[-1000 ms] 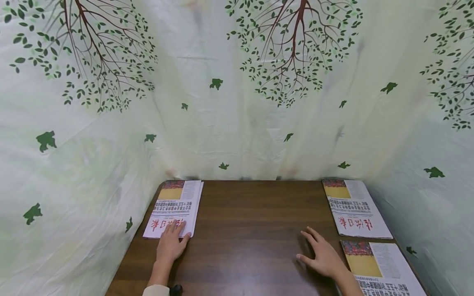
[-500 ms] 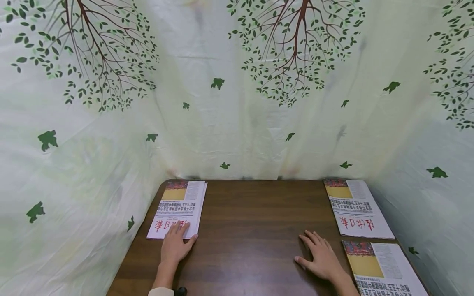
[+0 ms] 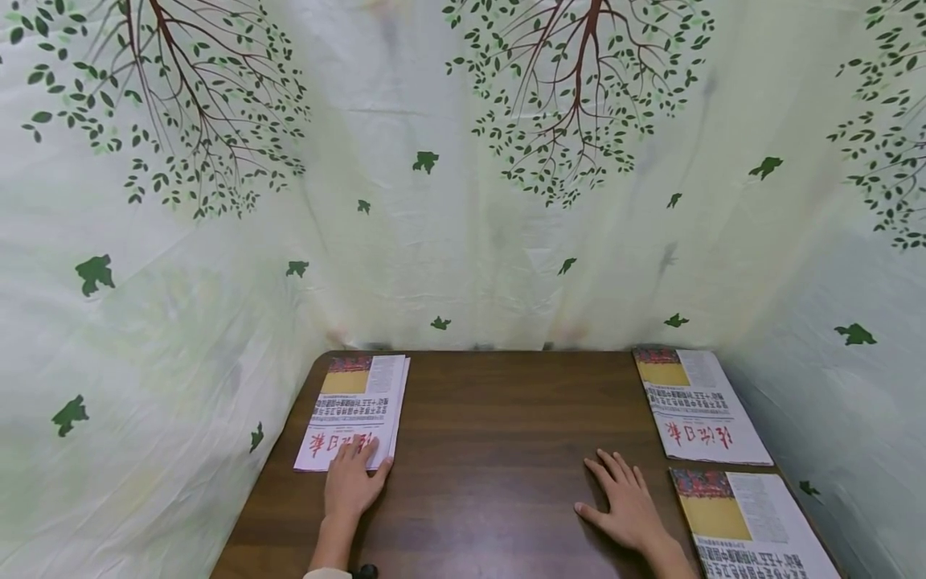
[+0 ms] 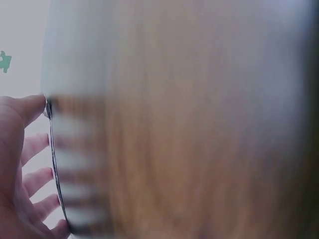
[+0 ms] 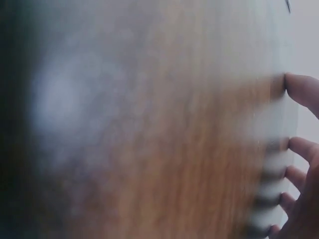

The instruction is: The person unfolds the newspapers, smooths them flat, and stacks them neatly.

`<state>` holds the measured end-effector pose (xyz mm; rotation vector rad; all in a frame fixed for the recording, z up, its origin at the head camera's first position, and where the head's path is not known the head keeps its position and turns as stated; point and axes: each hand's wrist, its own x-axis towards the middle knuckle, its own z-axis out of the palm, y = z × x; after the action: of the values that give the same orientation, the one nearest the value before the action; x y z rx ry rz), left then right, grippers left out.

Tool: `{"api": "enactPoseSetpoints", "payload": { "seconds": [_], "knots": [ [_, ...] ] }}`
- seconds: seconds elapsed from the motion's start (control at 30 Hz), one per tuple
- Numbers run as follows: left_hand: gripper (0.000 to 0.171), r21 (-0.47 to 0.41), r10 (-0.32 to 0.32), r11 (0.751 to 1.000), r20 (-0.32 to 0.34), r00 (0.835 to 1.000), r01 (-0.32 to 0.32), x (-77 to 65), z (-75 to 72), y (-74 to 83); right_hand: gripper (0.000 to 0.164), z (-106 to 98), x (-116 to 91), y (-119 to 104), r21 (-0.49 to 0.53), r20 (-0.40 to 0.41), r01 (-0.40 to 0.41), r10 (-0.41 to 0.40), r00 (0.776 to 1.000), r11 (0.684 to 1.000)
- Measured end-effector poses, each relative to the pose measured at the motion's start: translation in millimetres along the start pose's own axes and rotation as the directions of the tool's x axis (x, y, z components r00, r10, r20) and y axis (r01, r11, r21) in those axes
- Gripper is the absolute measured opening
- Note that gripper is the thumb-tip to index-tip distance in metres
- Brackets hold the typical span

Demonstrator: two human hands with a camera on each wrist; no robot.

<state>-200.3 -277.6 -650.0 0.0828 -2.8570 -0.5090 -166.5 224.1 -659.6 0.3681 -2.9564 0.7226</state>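
Note:
A folded newspaper (image 3: 347, 402) with a red masthead and a yellow picture block lies flat at the table's left side. A second white paper edge shows along its right side. My left hand (image 3: 352, 485) rests its extended fingers on the newspaper's near edge, with the thumb at the near right corner. In the left wrist view, fingertips (image 4: 42, 174) lie along a thin dark edge. My right hand (image 3: 628, 508) is spread on the bare table, holding nothing, left of the near right newspaper (image 3: 760, 523). In the right wrist view its fingertips (image 5: 294, 174) touch the tabletop.
A matching newspaper (image 3: 698, 406) lies at the far right corner, just beyond the near right one. The brown wooden table (image 3: 506, 418) meets a pale curtain (image 3: 492, 241) printed with trees and leaves at the back and sides.
The left newspaper has slid slightly to the right and nearer under my left hand, which moved the same way. My right hand has shifted slightly, its fingers settling on the table.

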Motion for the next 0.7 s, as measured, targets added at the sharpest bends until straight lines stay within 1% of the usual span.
{"api": "enactPoseSetpoints", "payload": {
  "seconds": [0.13, 0.23, 0.37, 0.47, 0.53, 0.7],
  "knots": [
    [0.053, -0.01, -0.024, 1.0, 0.016, 1.0, 0.024, -3.8, 0.3, 7.4, 0.078, 0.2, -0.5, -2.1, 0.012, -0.031, 0.009, -0.008, 0.999, 1.0],
    [0.053, -0.017, -0.049, 0.999, 0.033, 0.998, 0.049, -7.0, 1.6, 12.7, 0.079, 0.8, -2.2, -3.1, 0.018, -0.034, -0.001, 0.001, 0.999, 1.0],
    [0.052, -0.016, -0.067, 0.998, 0.031, 0.997, 0.068, -9.9, 5.8, 20.2, 0.08, 2.7, -3.2, -3.4, 0.031, -0.029, -0.015, 0.015, 0.999, 0.999],
    [0.051, -0.015, -0.062, 0.998, 0.032, 0.998, 0.063, -10.9, 9.4, 27.2, 0.08, 2.8, -3.3, -3.4, 0.039, -0.03, -0.023, 0.024, 0.999, 0.999],
    [0.051, -0.012, -0.063, 0.998, 0.046, 0.997, 0.063, -11.5, 11.1, 32.6, 0.08, 2.7, -2.9, -2.9, 0.038, -0.023, -0.031, 0.032, 0.999, 0.999],
    [0.052, 0.003, -0.055, 0.998, 0.044, 0.998, 0.055, -12.8, 13.0, 44.9, 0.082, 3.5, -0.1, -2.8, 0.042, -0.004, -0.039, 0.04, 0.999, 0.998]
  ]
}}
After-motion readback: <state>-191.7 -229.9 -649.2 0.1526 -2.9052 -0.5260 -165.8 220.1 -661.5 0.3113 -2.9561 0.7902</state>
